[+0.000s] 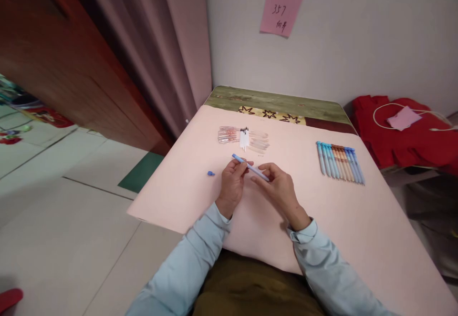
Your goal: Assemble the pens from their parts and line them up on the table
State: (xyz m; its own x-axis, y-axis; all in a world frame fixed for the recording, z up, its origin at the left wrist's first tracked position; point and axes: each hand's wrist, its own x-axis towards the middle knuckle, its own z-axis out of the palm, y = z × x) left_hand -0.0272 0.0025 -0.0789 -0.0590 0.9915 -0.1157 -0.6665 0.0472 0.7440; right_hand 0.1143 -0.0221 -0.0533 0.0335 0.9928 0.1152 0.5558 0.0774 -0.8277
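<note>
Between my two hands is a slim blue pen point(256, 171), slanting down to the right. My left hand point(232, 182) pinches it near its darker blue upper end. The fingers of my right hand point(278, 186) close around its paler lower end. A small blue cap-like piece point(210, 173) lies on the table left of my left hand. Beyond my hands lie several white refills with dark tips point(244, 138), between clear pen barrels with reddish marks point(229, 135) and pale translucent pieces point(259, 141).
To the right, a row of pens point(339, 163) in light blue, brown and darker blue lies on the pale-covered table point(179, 182). A red cloth point(386, 130) with a cable point(379, 108) and pink paper sits beyond the right edge. A wall stands behind; a curtain point(179, 44) hangs left.
</note>
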